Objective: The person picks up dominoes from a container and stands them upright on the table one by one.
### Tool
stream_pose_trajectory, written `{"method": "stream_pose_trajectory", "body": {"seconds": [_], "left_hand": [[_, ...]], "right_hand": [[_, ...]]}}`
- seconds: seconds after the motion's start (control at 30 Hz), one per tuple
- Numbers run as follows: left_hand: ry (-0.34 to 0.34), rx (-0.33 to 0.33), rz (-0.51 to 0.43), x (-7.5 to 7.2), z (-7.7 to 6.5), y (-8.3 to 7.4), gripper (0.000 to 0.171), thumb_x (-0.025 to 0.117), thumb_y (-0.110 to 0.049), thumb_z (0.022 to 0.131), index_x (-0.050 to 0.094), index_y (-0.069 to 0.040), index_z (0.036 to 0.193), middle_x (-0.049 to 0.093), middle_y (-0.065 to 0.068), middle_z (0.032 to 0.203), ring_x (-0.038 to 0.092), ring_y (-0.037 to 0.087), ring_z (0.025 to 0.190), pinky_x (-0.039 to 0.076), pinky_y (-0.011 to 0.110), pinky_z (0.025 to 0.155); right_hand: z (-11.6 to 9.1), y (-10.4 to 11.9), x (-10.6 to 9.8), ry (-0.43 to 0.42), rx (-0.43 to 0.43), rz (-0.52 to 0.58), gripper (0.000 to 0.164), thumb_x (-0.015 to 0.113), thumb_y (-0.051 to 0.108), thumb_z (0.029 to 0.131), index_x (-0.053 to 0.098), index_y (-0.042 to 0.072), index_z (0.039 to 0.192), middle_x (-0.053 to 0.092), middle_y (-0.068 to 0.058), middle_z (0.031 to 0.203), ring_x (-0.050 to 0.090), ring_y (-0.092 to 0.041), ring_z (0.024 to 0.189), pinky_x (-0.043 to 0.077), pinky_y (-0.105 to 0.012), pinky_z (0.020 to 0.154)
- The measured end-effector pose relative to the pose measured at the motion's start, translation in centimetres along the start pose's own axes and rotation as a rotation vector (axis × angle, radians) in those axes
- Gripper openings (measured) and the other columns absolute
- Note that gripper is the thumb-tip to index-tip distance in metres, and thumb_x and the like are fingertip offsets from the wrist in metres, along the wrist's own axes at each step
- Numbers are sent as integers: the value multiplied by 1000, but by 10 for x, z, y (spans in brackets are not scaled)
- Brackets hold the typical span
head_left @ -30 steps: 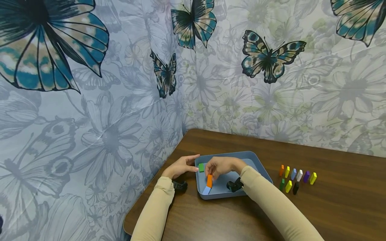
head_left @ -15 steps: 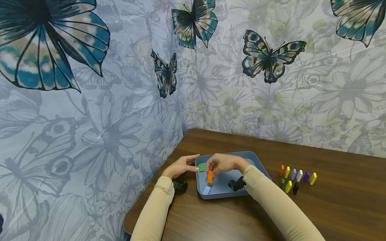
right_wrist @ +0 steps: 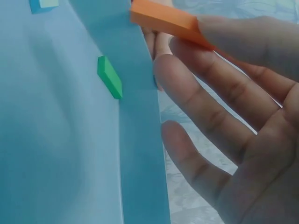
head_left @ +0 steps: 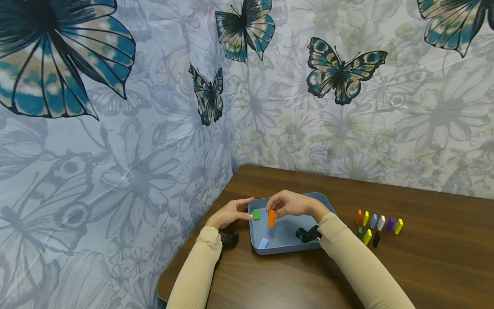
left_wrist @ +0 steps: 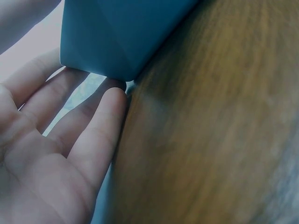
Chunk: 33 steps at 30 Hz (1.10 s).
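My right hand (head_left: 294, 203) pinches an orange block (head_left: 271, 219) between thumb and fingers, over the blue-grey tray (head_left: 283, 248). In the right wrist view the orange block (right_wrist: 166, 19) juts out past the fingertips, and the other fingers are spread loosely. A green block (head_left: 256, 214) lies in the tray near its left wall. Toward the tray's near left corner lies a light blue block (head_left: 263, 243). My left hand (head_left: 228, 214) is at the tray's left end, and in the left wrist view its fairly straight fingers (left_wrist: 110, 112) touch the tray's outer wall (left_wrist: 117, 37).
Two short rows of upright coloured blocks stand on the brown table (head_left: 347, 266) right of the tray, among them a white block (head_left: 381, 223), a purple block (head_left: 390, 224) and a black block (head_left: 376, 239). Walls with butterfly prints rise behind the table.
My right hand has lifted the orange block away from the light blue one, toward the far side and slightly right. The left hand keeps its place at the tray.
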<state>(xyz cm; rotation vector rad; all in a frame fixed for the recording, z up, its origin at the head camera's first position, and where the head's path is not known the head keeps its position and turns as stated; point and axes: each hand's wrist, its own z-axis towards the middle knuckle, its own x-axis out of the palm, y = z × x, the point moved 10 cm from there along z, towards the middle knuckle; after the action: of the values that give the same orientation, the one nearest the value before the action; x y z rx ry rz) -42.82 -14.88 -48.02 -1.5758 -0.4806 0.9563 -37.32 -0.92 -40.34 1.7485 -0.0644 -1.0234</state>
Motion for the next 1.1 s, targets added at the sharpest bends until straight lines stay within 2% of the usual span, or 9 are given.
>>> {"method": "stream_pose_trajectory", "body": {"seconds": [0.23,0.5,0.67,0.87,1.0,1.1], "left_hand": [[8,-3,-1,1,-1,0,72,71,-15,94,35,-10,156,29,14,164,28,42,150,33,55,118],[11,-4,-6,2,0,0,73,70,-13,94,35,-9,157,29,14,164,29,41,150,34,54,118],[15,4,-4,1,0,0,73,71,-13,93,35,-10,157,27,13,165,26,41,151,32,54,119],[26,21,7,-1,0,-1,74,71,-14,94,33,-9,157,26,12,165,22,42,152,30,55,120],[32,28,11,-2,-1,-1,74,70,-13,94,33,-8,157,25,12,166,21,42,152,29,56,120],[33,27,10,-2,-3,0,73,70,-13,94,33,-9,157,25,12,166,21,42,152,29,56,120]], "right_hand": [[-11,1,-5,-47,-34,31,24,66,5,94,69,6,118,70,-22,118,68,-21,104,57,-35,91],[-27,3,-15,-130,-67,72,27,65,8,96,66,2,122,69,-24,118,68,-22,106,57,-35,92],[-38,7,-20,-179,-66,94,29,64,10,97,65,1,125,71,-17,117,67,-21,106,56,-37,94],[-49,11,-22,-215,-78,91,31,64,14,98,65,0,126,69,-15,119,66,-20,109,56,-30,93],[-55,12,-25,-230,-94,111,32,64,14,98,64,-1,126,69,-16,119,67,-14,104,55,-26,92],[-62,13,-29,-249,-102,113,32,66,14,97,64,-2,125,70,-12,116,68,-12,102,56,-25,90]]}}
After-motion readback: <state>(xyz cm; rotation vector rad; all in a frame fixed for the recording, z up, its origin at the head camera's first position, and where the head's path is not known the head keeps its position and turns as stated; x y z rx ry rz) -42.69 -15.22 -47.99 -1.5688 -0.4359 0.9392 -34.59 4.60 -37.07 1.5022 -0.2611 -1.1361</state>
